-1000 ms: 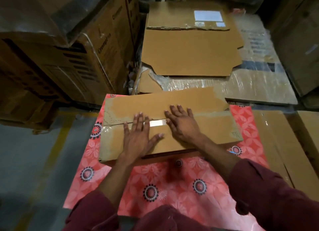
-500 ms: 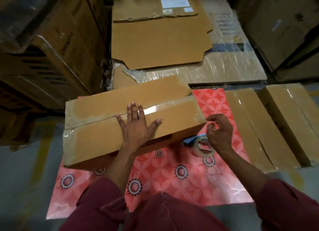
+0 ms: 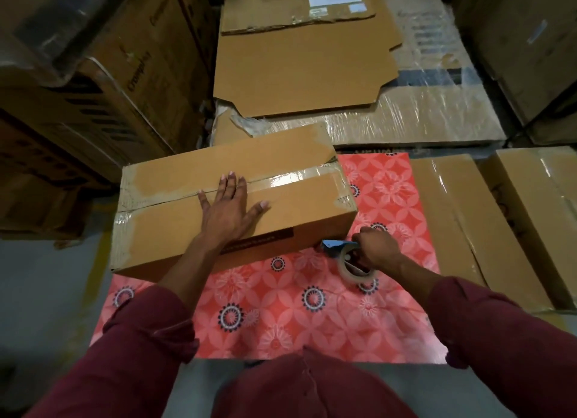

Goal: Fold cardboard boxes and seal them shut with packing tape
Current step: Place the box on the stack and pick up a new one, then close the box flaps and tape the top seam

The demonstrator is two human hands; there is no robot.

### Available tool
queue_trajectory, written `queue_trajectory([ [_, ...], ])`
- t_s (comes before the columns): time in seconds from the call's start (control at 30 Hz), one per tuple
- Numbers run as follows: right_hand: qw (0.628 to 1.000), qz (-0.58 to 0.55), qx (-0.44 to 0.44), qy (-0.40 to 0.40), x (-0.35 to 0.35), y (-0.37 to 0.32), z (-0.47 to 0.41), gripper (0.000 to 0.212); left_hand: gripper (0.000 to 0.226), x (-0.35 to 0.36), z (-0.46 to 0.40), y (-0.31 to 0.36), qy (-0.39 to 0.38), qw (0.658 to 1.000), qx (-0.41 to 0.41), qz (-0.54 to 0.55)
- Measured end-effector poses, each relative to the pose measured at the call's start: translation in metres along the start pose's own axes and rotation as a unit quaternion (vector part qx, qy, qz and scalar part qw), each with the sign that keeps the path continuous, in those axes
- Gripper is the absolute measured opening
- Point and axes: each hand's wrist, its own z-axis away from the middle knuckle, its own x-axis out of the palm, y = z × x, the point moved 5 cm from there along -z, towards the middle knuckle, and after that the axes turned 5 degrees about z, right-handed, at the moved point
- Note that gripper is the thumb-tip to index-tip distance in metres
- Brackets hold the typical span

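Sealing step: box (image 3: 231, 205) on red mat (image 3: 299, 295), seam half taped. Left hand (image 3: 229, 208) flat on top, fingers spread. Right hand (image 3: 376, 252) clamped on tape dispenser (image 3: 349, 258) beside it. Next, probably: tape the bare seam

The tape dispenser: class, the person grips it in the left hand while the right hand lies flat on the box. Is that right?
No, the hands are swapped. The head view shows the right hand gripping the tape dispenser, while the left hand lies flat on the box.
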Motion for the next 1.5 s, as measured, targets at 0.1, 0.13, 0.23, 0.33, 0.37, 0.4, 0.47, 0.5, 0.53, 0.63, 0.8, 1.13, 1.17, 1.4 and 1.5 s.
queue_trajectory([
  [0.1,0.999,-0.037,-0.021,-0.002,-0.006,-0.009,0.015,0.029,0.103,-0.005,0.001,-0.013,-0.001,1.0,0.019,-0.02],
  [0.13,0.998,-0.049,-0.032,0.008,-0.012,-0.015,0.024,0.028,0.1,-0.008,0.002,-0.019,0.001,0.999,0.024,-0.027],
  [0.23,0.992,-0.102,-0.057,0.046,-0.039,-0.041,0.052,0.023,0.098,-0.016,0.003,-0.048,0.003,0.999,0.025,-0.041],
  [0.33,0.984,-0.154,-0.061,0.072,-0.085,-0.076,0.075,0.02,0.099,-0.025,0.012,-0.087,0.014,0.999,0.017,-0.037],
  [0.37,0.978,-0.18,-0.071,0.075,-0.105,-0.091,0.079,0.019,0.099,-0.028,0.017,-0.101,0.015,0.999,0.012,-0.034],
  [0.4,0.971,-0.208,-0.084,0.082,-0.126,-0.108,0.08,0.018,0.1,-0.031,0.023,-0.115,0.016,0.999,0.008,-0.032],
  [0.47,0.954,-0.258,-0.107,0.107,-0.167,-0.143,0.071,0.02,0.104,-0.035,0.034,-0.144,0.024,0.999,0.004,-0.037],
  [0.5,0.945,-0.28,-0.116,0.12,-0.185,-0.161,0.063,0.024,0.108,-0.037,0.038,-0.158,0.031,0.999,0.0,-0.042],
  [0.53,0.937,-0.298,-0.126,0.133,-0.201,-0.178,0.053,0.026,0.111,-0.039,0.041,-0.174,0.036,0.998,-0.008,-0.045],
  [0.63,0.908,-0.356,-0.153,0.161,-0.239,-0.229,0.016,0.021,0.118,-0.047,0.046,-0.216,0.051,0.997,-0.033,-0.037],
  [0.8,0.901,-0.337,-0.168,0.215,-0.267,-0.302,-0.047,0.04,0.121,-0.041,0.054,-0.24,0.034,0.999,-0.004,0.015],
  [1.13,0.938,-0.205,-0.159,0.229,-0.225,-0.351,-0.086,0.072,0.1,-0.034,0.049,-0.241,0.0,0.999,-0.007,0.031],
  [1.17,0.937,-0.206,-0.159,0.233,-0.22,-0.351,-0.085,0.072,0.1,-0.032,0.048,-0.242,-0.002,1.0,-0.01,0.03],
  [1.4,0.931,-0.204,-0.169,0.25,-0.224,-0.346,-0.082,0.076,0.038,-0.071,0.052,-0.232,0.229,0.911,-0.028,0.341],
  [1.5,0.93,-0.199,-0.186,0.249,-0.225,-0.349,-0.076,0.078,0.04,-0.073,0.041,-0.216,0.096,0.676,-0.19,0.706],
])
